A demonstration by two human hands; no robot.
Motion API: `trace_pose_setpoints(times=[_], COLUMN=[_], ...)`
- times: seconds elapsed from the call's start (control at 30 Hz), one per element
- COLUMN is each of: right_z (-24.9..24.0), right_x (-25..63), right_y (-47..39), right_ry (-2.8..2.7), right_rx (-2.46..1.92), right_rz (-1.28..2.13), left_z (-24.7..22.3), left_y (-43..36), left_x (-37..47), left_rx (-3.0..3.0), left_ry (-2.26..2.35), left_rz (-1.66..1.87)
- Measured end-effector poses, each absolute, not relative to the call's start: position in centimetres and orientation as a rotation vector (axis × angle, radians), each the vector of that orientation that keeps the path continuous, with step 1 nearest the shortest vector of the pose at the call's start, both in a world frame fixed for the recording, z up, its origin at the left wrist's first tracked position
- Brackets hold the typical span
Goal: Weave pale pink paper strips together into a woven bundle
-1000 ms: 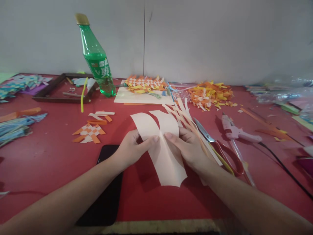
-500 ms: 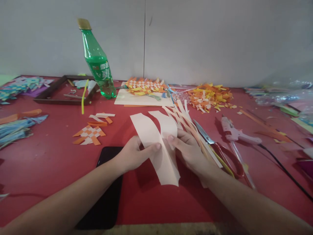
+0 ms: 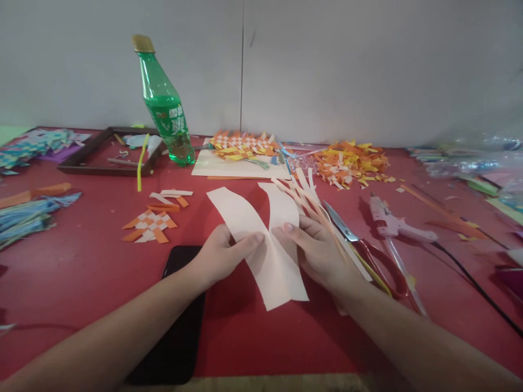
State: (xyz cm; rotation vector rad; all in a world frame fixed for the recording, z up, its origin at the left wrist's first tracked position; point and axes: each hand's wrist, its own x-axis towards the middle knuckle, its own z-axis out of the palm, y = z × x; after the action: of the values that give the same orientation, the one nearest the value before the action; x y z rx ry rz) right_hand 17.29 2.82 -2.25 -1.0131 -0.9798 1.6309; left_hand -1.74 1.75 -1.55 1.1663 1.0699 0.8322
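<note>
Left hand (image 3: pixel 218 255) and right hand (image 3: pixel 321 253) pinch cream paper (image 3: pixel 275 275). Its long axis runs away between their fingers (image 3: pixel 252 240), split end beyond.

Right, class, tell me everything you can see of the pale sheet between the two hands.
The pale sheet looks like plain, thin, cream paper or card. A split from its far end parts it into two strips that curve away from each other; the near part is joined and looks creased lengthwise. The left hand grips the left side, the right hand the right, thumbs on top, holding it above the red table.
</note>
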Motion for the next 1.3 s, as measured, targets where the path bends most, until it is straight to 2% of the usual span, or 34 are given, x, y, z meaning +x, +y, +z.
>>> trace_pose_setpoints(times=[0.1, 0.3, 0.73, 1.13, 1.3], right_z=[-2.32, -1.86, -2.66, -2.15, -2.16], right_x=[17.14, 16.91, 16.96, 17.24, 17.25], right_y=[2.90, 2.83, 2.82, 2.99, 2.75], right_ry=[-0.938, -0.933, -1.099, -1.131, -1.092], right_rx=[-0.959, -1.013, -1.061, -1.074, -1.091], right_rz=[1.706, 1.572, 1.421, 1.391, 1.432], left_z=[-1.39, -1.11, -1.55, -1.38, -1.02], left_y=[1.72, 1.87, 1.72, 1.98, 1.91], left_x=[-1.63, -1.34, -1.10, -1.20, -1.19], left_rx=[1.110, 1.078, 1.325, 1.220, 1.188], left_ry=[1.043, 0.952, 1.092, 1.038, 0.939], left_rz=[0.867, 0.890, 0.864, 0.916, 0.696])
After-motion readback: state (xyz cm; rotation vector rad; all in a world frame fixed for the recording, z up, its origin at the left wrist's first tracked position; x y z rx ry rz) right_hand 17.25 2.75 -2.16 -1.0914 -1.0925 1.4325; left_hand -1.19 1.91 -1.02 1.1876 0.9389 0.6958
